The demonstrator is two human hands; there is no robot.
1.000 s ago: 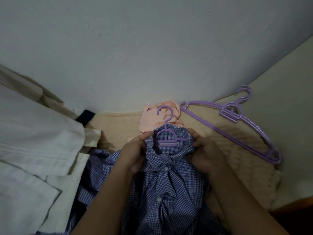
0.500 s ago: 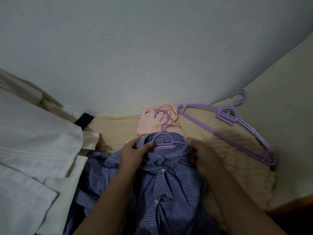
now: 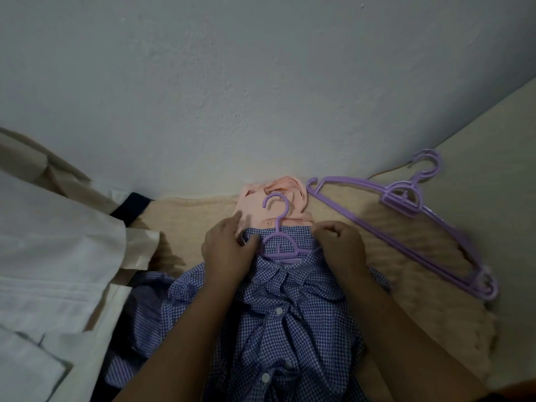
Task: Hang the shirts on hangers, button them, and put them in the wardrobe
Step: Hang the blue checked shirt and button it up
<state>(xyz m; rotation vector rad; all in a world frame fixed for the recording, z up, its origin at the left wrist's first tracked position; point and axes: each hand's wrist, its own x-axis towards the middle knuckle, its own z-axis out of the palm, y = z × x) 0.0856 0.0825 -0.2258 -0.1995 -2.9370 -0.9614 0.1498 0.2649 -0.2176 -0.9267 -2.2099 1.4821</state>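
**Checked shirt on hanger, collar being set; buttoning and wardrobe still ahead**

Seen from head cam: blue checked shirt (image 3: 278, 323) laid front-up on cream blanket (image 3: 406, 256), close to pale wall (image 3: 261, 82). Small purple hanger (image 3: 278, 242) already inside neck, hook sticking out past collar toward wall. Left hand (image 3: 226, 256) resting on collar's left side, thumb pressed to fabric by hanger's edge, fingers mostly straight, index reaching toward peach shirt (image 3: 272, 204) just beyond. Right hand (image 3: 339, 248) at collar's right side, fingers curled under; looks clamped on a fold of cloth, tho pinch itself hidden under knuckles.

Progress, judged from layout: hanging step for this shirt approx done. Placket bunched down the middle, white buttons showing; some may be fastened, can't confirm which. So buttoning likely partly left, then trip to wardrobe, which is not in shot. Peach shirt crumpled at wall, no hanger in it, prob next. Spare purple hangers (image 3: 406, 227) stacked to right on blanket, empty. White and beige cloth (image 3: 58, 256) piled at left; whether shirts or bedding, can't say.

No brand, label or readable writing anywhere: hangers plain, shirt tag not visible, light too dim for small print.
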